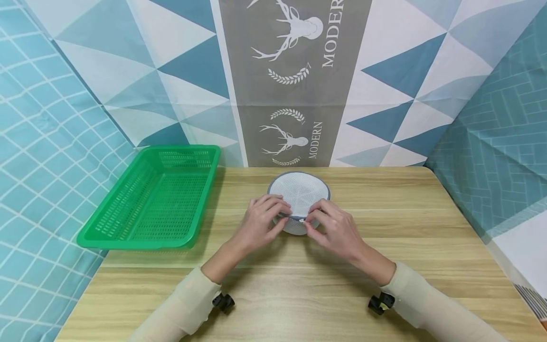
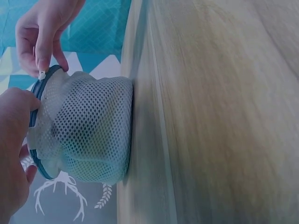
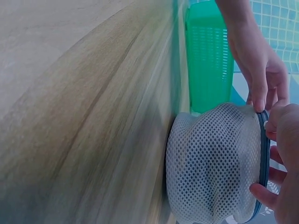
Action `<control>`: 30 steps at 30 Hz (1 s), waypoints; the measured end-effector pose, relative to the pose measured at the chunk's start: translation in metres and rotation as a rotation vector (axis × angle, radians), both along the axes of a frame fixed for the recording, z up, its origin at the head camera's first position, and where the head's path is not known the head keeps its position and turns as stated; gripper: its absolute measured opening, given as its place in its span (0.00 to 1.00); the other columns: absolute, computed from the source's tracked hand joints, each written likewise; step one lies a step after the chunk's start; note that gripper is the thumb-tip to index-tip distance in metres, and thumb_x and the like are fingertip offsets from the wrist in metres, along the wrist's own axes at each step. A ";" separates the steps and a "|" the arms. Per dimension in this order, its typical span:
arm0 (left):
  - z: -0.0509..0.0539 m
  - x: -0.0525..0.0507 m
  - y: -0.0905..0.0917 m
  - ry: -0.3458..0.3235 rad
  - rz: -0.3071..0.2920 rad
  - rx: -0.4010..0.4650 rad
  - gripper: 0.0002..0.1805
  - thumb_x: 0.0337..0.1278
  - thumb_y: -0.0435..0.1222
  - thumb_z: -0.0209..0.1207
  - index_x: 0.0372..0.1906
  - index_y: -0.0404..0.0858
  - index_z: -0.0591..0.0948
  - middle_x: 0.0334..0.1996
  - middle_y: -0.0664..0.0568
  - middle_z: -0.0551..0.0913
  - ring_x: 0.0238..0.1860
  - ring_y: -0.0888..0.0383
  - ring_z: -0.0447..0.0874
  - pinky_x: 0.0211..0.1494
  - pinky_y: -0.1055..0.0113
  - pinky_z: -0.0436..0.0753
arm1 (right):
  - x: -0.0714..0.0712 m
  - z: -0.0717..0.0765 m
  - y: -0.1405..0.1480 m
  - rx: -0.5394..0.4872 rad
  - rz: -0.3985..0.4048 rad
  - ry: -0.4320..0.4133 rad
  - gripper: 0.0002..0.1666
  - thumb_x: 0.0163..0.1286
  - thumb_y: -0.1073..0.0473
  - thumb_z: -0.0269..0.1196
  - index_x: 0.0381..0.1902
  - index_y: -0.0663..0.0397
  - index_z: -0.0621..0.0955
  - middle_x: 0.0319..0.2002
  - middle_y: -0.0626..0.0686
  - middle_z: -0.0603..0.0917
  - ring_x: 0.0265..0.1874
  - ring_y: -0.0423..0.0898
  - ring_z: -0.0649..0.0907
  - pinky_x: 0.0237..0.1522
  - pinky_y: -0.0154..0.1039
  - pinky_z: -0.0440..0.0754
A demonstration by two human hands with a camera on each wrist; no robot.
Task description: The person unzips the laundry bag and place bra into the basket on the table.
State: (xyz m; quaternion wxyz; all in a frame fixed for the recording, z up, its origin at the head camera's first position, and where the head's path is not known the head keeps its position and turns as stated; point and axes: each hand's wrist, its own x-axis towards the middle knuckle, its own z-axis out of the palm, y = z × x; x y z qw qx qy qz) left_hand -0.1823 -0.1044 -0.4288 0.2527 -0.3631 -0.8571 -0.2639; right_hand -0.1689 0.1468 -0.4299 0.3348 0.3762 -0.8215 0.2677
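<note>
A white mesh laundry bag (image 1: 301,190) with a dark blue zippered rim stands upright on the table, its round lid facing up. My left hand (image 1: 266,219) pinches the near left part of the rim between thumb and fingers. At the near right, my right hand (image 1: 335,228) pinches a small white zipper pull (image 2: 42,74) at the rim. The bag's mesh side (image 3: 210,158) bulges and creases in the right wrist view. Something faintly yellowish and greenish shows through the mesh in the left wrist view, too blurred to identify.
A green plastic basket (image 1: 209,190) with perforated walls stands to the left on the wooden table (image 1: 384,204). A patterned cloth backdrop (image 1: 295,95) rises behind the table's far edge. Blue-tiled sheeting (image 1: 38,156) borders the left side.
</note>
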 end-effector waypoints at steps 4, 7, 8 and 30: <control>0.000 0.000 0.002 0.024 0.000 0.016 0.08 0.64 0.33 0.75 0.46 0.44 0.90 0.53 0.53 0.95 0.68 0.47 0.89 0.57 0.49 0.81 | 0.000 0.002 -0.001 0.004 -0.010 -0.005 0.07 0.59 0.67 0.79 0.31 0.52 0.89 0.41 0.53 0.89 0.38 0.47 0.89 0.30 0.38 0.87; -0.001 -0.001 0.004 0.033 -0.007 0.016 0.08 0.64 0.33 0.76 0.46 0.45 0.90 0.53 0.53 0.95 0.67 0.47 0.89 0.57 0.50 0.81 | 0.001 0.002 -0.002 0.008 -0.016 -0.007 0.07 0.59 0.67 0.79 0.31 0.52 0.89 0.41 0.53 0.89 0.38 0.48 0.89 0.31 0.38 0.88; -0.001 -0.001 0.004 0.034 -0.008 0.013 0.08 0.64 0.33 0.76 0.46 0.45 0.90 0.54 0.53 0.95 0.67 0.47 0.89 0.57 0.50 0.81 | 0.001 0.002 -0.002 0.008 -0.018 -0.007 0.07 0.59 0.67 0.79 0.31 0.52 0.89 0.41 0.53 0.89 0.38 0.48 0.89 0.31 0.38 0.88; -0.001 -0.001 0.002 -0.044 -0.031 0.006 0.05 0.67 0.30 0.70 0.43 0.41 0.85 0.55 0.48 0.93 0.70 0.43 0.89 0.71 0.38 0.85 | 0.001 0.000 0.001 0.003 -0.018 -0.015 0.08 0.58 0.67 0.80 0.31 0.53 0.90 0.41 0.52 0.89 0.37 0.46 0.88 0.29 0.36 0.86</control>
